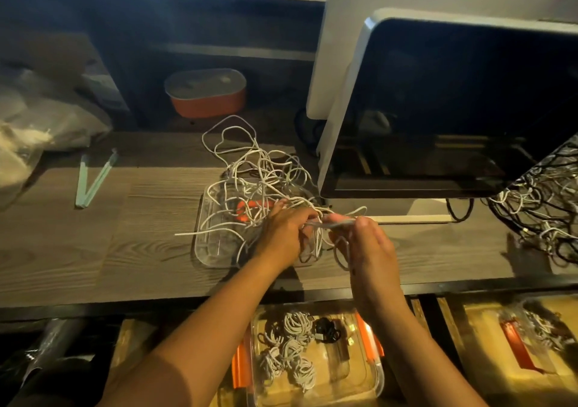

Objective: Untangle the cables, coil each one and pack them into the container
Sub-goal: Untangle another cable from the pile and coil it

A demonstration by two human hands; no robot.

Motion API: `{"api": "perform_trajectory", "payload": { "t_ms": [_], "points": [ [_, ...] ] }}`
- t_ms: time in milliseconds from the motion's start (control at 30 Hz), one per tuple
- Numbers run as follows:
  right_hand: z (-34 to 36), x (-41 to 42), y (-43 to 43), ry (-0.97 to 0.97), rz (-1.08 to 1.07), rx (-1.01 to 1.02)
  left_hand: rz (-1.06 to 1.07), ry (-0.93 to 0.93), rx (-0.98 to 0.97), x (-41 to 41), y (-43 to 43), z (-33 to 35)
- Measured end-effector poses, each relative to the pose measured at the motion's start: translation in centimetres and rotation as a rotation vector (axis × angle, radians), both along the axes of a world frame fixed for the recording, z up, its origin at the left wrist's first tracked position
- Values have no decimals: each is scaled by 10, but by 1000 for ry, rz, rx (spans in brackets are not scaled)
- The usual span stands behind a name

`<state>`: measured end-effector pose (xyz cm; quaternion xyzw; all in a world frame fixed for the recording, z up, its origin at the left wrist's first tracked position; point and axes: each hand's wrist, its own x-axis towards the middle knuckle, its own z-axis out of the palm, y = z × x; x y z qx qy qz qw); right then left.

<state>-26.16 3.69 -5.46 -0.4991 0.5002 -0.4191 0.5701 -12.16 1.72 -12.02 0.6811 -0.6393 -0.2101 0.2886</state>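
A tangle of white cables (pixel 253 169) sprawls over a clear plastic tray (pixel 206 247) on the wooden desk. My left hand (pixel 286 234) grips a strand at the near edge of the tangle. My right hand (pixel 364 247) pinches the same white cable (pixel 336 223), which runs blurred between the two hands and loops down below them. Below the desk edge, a clear container (pixel 373 384) with orange latches holds several coiled white cables (pixel 292 353) and a black coil (pixel 325 328).
A monitor (pixel 438 106) stands at the right, a heap of black and white cables (pixel 544 212) beside it. An orange lidded box (pixel 206 93) sits at the back, green tongs (pixel 93 178) and plastic bags (pixel 37 115) at the left. Another container (pixel 531 344) lies bottom right.
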Motion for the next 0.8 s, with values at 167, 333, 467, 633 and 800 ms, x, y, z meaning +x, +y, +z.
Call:
{"api": "perform_trajectory", "payload": {
  "t_ms": [167,333,467,633,800],
  "points": [
    [10,-5,-11,-69,-174,15,-34,-156,-63,5,-12,4],
    [3,-8,-26,430,192,36,-40,-323,3,8,-28,10],
    [-21,6,-32,982,602,90,-128,-437,4,2,-29,0],
    [-20,12,-36,645,358,26,-10,-302,-28,10,-23,-13],
    [-7,27,-23,208,194,-45,22,-196,-120,15,-26,-15]
  ]
}}
